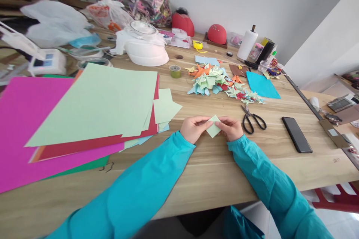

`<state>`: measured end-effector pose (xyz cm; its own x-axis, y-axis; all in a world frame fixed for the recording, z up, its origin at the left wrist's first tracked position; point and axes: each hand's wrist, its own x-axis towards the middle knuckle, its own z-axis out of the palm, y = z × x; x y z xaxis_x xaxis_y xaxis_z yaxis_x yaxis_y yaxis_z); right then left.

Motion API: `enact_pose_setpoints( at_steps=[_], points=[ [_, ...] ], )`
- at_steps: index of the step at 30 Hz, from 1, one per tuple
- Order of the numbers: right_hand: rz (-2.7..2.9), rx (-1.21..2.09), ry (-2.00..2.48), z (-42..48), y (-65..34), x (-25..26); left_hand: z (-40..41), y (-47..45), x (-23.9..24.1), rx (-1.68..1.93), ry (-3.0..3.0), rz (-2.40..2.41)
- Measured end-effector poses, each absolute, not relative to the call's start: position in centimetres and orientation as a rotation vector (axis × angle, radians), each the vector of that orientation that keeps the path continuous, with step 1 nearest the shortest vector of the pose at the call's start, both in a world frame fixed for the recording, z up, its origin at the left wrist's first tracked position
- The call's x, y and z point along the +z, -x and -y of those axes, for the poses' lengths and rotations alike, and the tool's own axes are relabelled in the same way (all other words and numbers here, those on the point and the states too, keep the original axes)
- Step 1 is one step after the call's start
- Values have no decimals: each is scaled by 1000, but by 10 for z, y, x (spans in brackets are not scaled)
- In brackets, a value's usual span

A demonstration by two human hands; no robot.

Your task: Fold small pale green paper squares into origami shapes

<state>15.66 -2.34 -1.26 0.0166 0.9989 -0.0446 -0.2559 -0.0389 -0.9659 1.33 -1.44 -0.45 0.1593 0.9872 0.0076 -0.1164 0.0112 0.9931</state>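
A small pale green paper square, turned to a diamond with layers visible near its top, is pinched between both hands just above the wooden table. My left hand is closed on its left corner, thumb on top. On the opposite corner my right hand is closed the same way. Black-handled scissors lie right of my right hand, blades slightly apart. Left of my left hand are loose pale green paper pieces. Beyond the hands sits a pile of folded paper figures in green, orange, blue and red.
Large coloured sheets are stacked at the left. A black phone lies at the right. Behind are a green tape roll, a turquoise sheet, a yellow tape measure and a white cap-like form.
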Motion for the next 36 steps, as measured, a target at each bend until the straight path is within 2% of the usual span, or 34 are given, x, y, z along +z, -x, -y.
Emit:
enact_pose_setpoints(
  at_steps=[20, 27, 36],
  points=[
    [873, 1399, 1113, 27, -155, -19, 17, -17, -6, 1108, -852, -898],
    [934, 1394, 1048, 26, -156, -18, 18, -16, -4, 1162, -1105, -1005],
    [999, 1370, 984, 27, -157, -20, 15, -16, -11, 1205, -1118, -976]
  ],
)
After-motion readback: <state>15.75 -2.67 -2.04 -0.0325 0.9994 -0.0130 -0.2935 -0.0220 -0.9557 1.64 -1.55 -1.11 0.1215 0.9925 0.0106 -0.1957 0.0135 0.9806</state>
